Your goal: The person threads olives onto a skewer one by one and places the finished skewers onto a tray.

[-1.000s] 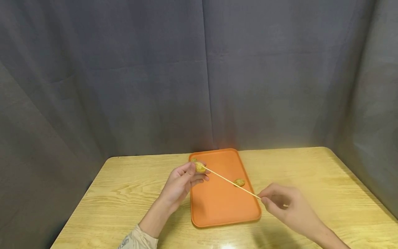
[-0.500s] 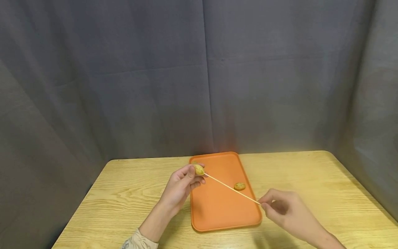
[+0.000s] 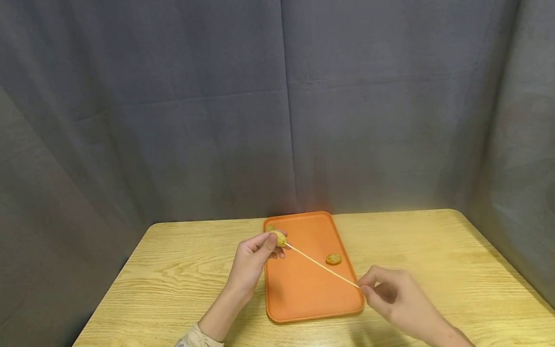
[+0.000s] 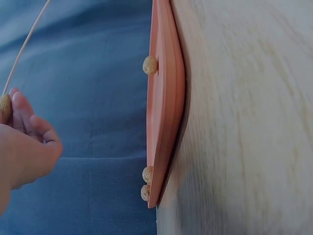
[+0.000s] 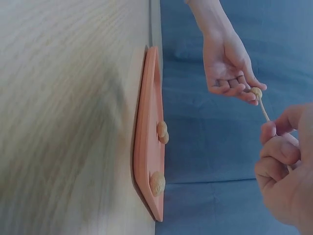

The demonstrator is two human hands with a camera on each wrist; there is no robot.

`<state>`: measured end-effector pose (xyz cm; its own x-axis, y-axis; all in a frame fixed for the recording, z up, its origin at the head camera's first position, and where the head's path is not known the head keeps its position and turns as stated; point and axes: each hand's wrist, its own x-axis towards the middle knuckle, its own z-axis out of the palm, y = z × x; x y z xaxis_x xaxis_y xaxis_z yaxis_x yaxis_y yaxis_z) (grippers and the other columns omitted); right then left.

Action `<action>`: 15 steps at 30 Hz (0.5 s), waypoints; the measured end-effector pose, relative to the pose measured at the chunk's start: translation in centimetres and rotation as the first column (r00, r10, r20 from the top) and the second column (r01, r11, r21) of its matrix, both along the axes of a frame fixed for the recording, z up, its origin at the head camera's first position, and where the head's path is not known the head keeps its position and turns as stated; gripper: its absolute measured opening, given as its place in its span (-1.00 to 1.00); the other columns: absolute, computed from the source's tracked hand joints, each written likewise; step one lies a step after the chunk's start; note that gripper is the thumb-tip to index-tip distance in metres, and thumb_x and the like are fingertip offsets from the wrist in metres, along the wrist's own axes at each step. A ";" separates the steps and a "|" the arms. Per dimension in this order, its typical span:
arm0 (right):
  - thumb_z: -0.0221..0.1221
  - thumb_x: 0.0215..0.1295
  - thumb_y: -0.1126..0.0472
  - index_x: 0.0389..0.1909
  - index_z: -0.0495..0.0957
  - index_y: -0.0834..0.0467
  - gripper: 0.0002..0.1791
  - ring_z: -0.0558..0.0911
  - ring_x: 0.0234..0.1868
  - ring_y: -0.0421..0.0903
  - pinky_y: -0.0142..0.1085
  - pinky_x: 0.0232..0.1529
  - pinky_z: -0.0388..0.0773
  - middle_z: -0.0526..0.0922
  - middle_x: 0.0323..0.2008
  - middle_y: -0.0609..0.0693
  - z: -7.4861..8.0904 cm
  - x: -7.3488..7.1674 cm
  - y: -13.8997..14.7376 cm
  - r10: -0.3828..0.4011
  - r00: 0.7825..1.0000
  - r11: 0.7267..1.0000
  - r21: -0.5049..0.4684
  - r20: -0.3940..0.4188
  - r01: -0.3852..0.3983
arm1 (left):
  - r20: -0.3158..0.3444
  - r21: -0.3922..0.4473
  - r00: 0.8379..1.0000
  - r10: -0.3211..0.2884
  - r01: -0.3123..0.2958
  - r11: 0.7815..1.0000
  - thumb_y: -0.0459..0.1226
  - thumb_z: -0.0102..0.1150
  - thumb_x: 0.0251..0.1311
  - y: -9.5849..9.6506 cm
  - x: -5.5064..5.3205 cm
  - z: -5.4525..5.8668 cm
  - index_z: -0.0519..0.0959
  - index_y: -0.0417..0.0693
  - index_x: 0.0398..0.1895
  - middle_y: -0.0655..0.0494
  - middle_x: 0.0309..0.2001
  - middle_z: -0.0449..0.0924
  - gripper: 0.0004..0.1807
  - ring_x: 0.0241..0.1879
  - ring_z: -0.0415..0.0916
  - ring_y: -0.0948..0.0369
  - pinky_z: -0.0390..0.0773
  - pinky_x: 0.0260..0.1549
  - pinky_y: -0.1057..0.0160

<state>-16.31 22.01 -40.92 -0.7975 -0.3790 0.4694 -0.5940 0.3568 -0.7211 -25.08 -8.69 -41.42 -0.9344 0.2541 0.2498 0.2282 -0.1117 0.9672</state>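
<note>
Between the thumb and fingers of my left hand is an oval, golden-brown, rough-skinned piece, perhaps food. A thin wooden skewer runs from this piece down to my right hand, which pinches its other end between thumb and forefinger. Where the skewer meets the piece, its tip is hidden. Both hands are raised above the table, over and beside an orange tray. In the right wrist view, the held piece sits at the left hand's fingertips, with the skewer pointing into it.
Similar oval pieces lie on the tray: one near its right edge, and two close together at the far end. A light wooden table carries the tray. Grey curtains hang behind and at both sides.
The view tilts slightly. My right hand has come a little left and down, and a slightly shorter stretch of skewer shows between the hands. Both grips stay the same.
</note>
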 end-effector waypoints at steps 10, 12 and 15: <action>0.18 0.36 0.43 -0.25 0.62 0.00 -0.76 0.45 -0.67 -0.47 -0.38 -0.67 0.47 0.63 -0.44 -0.23 -0.2 0.3 -0.7 0.016 0.999 0.999 -0.035 0.048 -0.014 | -0.069 -0.017 0.997 0.026 -0.027 0.999 -0.11 0.03 0.49 1.0 0.6 -0.1 0.71 -0.09 -0.09 0.16 -0.25 0.76 -0.68 -0.33 0.61 0.26 0.58 -0.03 0.24; 0.18 0.36 0.44 -0.26 0.62 -0.01 -0.76 0.51 -0.65 -0.43 -0.37 -0.64 0.50 0.66 -0.40 -0.23 -0.2 0.4 -0.8 0.013 0.999 0.999 -0.041 0.051 -0.011 | -0.061 -0.019 0.998 0.033 -0.034 0.999 -0.10 0.04 0.48 1.1 0.7 -0.1 0.72 -0.07 -0.09 0.11 -0.27 0.76 -0.69 -0.32 0.60 0.25 0.59 -0.03 0.23; 0.18 0.37 0.41 -0.26 0.63 -0.01 -0.78 0.55 -0.64 -0.39 -0.35 -0.62 0.52 0.67 -0.40 -0.23 -0.3 0.4 -0.9 0.006 0.998 0.999 -0.043 0.065 -0.003 | -0.056 -0.020 0.998 0.038 -0.039 0.999 -0.10 0.04 0.48 1.3 0.9 -0.2 0.72 -0.06 -0.09 0.02 -0.27 0.76 -0.70 -0.31 0.60 0.23 0.59 -0.03 0.22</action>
<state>-15.89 21.14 -41.19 -0.8253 -0.3634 0.4323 -0.5466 0.3216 -0.7732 -24.17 -7.38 -41.59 -0.9285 0.2242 0.2961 0.2849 -0.0814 0.9551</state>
